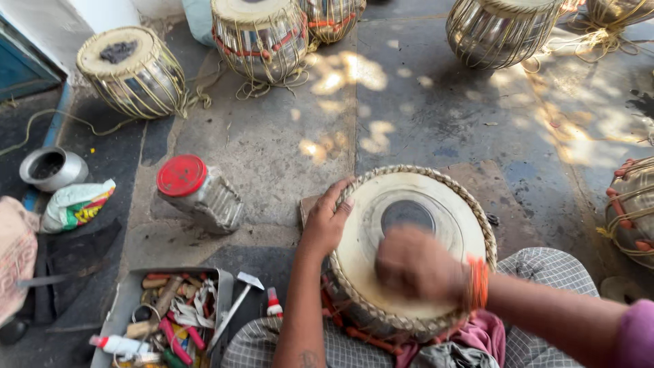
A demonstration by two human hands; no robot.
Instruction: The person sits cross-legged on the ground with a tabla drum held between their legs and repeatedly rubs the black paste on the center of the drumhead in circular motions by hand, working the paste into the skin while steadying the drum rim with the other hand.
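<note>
A round drum (436, 204) with a pale skin, a dark centre patch and a braided rim rests tilted on my lap. My left hand (325, 221) grips the drum's left rim, fingers curled over the braid. My right hand (415, 264), blurred with motion, is closed into a fist and lies on the near part of the skin. Whether it holds anything I cannot tell. An orange bangle (479, 283) sits on my right wrist.
A red-lidded plastic jar (199, 192) lies on the stone floor at left. A grey tray (122, 300) of tools, a small hammer (235, 305) and a glue tube (274, 303) are near my left knee. Several metal-bodied drums (133, 68) stand at the back and right.
</note>
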